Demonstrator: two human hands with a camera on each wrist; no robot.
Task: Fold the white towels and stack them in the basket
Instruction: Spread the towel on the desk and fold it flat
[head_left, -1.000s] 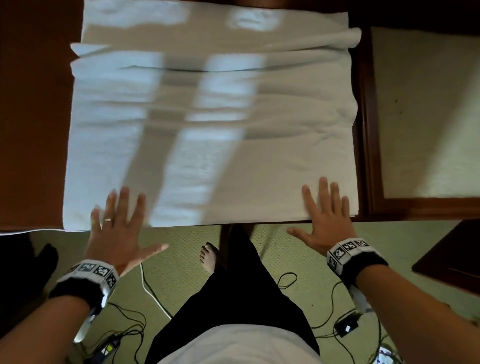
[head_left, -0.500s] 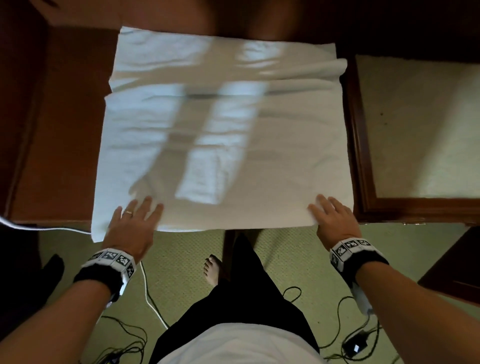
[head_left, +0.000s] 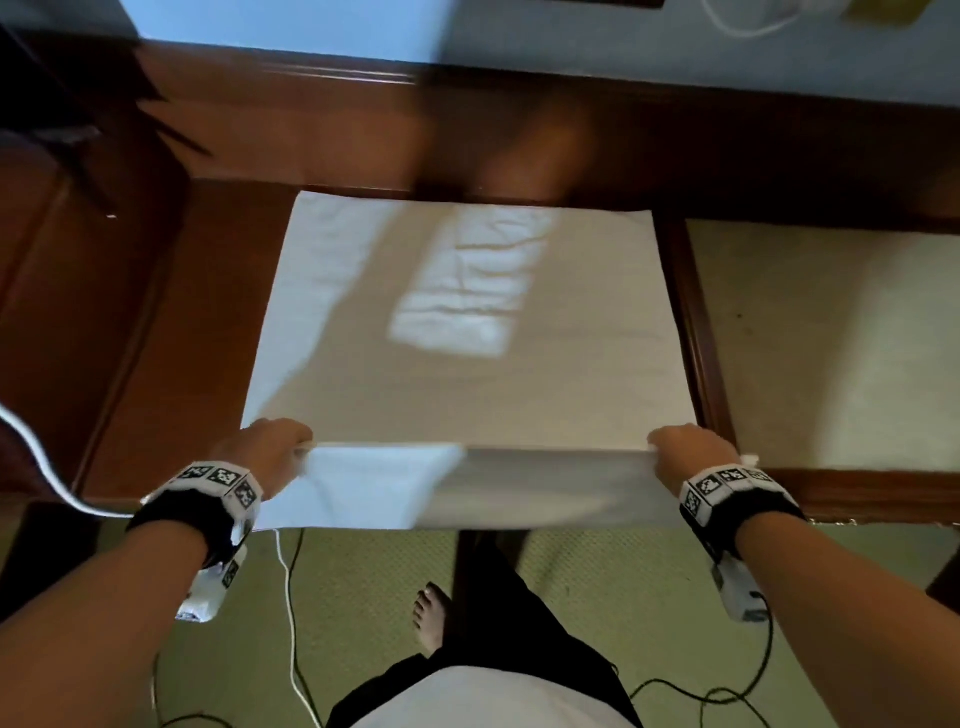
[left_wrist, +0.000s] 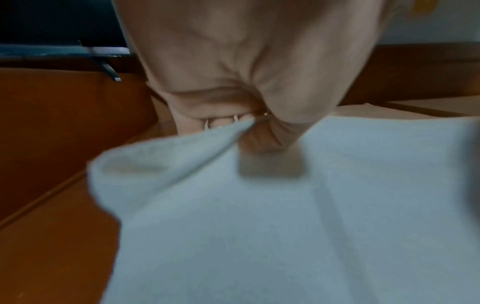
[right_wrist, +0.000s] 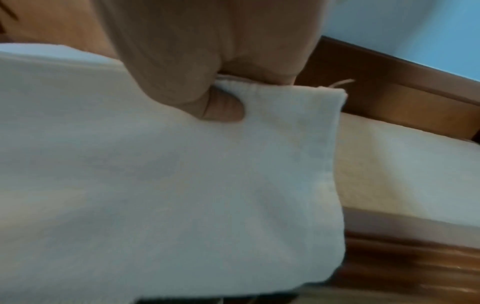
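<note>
A white towel (head_left: 467, 374) lies spread on the dark wooden table (head_left: 197, 312), its near part lifted off the surface. My left hand (head_left: 270, 447) pinches the towel's near left corner, and my right hand (head_left: 685, 447) pinches the near right corner. The lifted edge runs taut between both hands, and the underside faces me below it. In the left wrist view the left hand (left_wrist: 249, 123) has thumb and fingers clamped on the towel (left_wrist: 285, 226). In the right wrist view the thumb of my right hand (right_wrist: 223, 107) presses into the towel (right_wrist: 155, 174) against the fingers behind. No basket is in view.
A beige cushioned seat (head_left: 831, 338) in a wooden frame adjoins the table on the right. A wooden backboard (head_left: 467, 119) and pale wall rise behind. Cables (head_left: 291, 623) and my bare foot (head_left: 431, 613) are on the green carpet below.
Both hands went from lying flat on the towel's near edge to gripping its corners and lifting that edge up and forward. The view has tilted further up.
</note>
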